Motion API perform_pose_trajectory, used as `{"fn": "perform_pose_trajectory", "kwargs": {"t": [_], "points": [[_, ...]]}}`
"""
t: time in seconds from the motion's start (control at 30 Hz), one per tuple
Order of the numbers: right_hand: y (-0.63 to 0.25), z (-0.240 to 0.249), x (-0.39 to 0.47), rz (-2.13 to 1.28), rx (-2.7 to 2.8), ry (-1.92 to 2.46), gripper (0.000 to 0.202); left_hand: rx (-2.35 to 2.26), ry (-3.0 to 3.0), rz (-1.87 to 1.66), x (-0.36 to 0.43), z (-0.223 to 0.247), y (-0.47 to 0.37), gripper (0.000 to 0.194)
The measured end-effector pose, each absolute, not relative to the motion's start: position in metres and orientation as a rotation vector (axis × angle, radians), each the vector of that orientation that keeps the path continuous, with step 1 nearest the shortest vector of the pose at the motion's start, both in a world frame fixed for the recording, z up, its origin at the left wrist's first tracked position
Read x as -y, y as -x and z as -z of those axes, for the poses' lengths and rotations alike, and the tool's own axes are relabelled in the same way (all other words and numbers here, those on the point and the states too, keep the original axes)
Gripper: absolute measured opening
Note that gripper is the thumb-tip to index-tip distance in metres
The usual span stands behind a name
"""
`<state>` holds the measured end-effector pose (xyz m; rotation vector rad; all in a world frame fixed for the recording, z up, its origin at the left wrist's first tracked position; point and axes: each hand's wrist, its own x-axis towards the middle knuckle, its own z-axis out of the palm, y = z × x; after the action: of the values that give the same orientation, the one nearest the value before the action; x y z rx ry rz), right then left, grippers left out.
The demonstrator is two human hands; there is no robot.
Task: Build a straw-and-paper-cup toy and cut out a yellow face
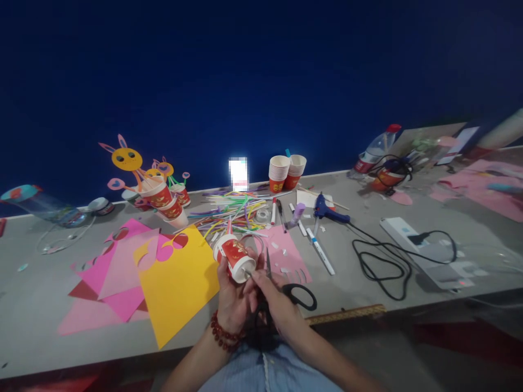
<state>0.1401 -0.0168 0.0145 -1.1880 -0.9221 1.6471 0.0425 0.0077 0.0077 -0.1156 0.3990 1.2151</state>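
Note:
A red and white paper cup (237, 255) lies tilted in my left hand (232, 305), whose fingers wrap around it from below. The cup's white end is turned toward me, and a small greyish thing shows at its middle. At that end, the fingers of my right hand (273, 296) are pinched close together. What they hold, if anything, is too small to tell. Scissors with black handles (305, 301) are by my right hand, partly hidden behind it, with the blade pointing away from me. Pink paper strips stick out past the cup's far end.
Yellow paper (180, 288) and pink sheets (118, 272) lie left. Finished-looking bunny cups (153, 190) stand behind them. Coloured pipe cleaners (229, 212), stacked cups (278, 177), markers (321, 250), a glue gun (327, 209) and a corded power strip (420, 253) spread rightward. Someone's arm (500, 133) is at far right.

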Motion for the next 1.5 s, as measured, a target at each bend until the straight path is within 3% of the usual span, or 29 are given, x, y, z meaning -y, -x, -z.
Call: {"fn": "perform_pose_trajectory", "kwargs": {"t": [0.7,1.07,1.27,1.5], "points": [[-0.159,-0.021,0.019,-1.075,1.723,1.339,0.047,-0.499,0.301,-1.132,-0.003,-0.036,-0.045,0.054],[-0.161,-0.033,0.021,-0.880,1.821,1.352,0.049,-0.495,0.163,-1.142,0.001,-0.024,-0.044,0.043],[-0.164,-0.040,0.020,-0.910,1.902,1.315,0.040,-0.527,0.154,-1.147,0.000,-0.024,-0.043,0.040],[-0.166,-0.048,0.024,-0.747,2.011,1.372,0.052,-0.551,0.067,-1.089,0.001,-0.030,-0.041,0.040]]}}
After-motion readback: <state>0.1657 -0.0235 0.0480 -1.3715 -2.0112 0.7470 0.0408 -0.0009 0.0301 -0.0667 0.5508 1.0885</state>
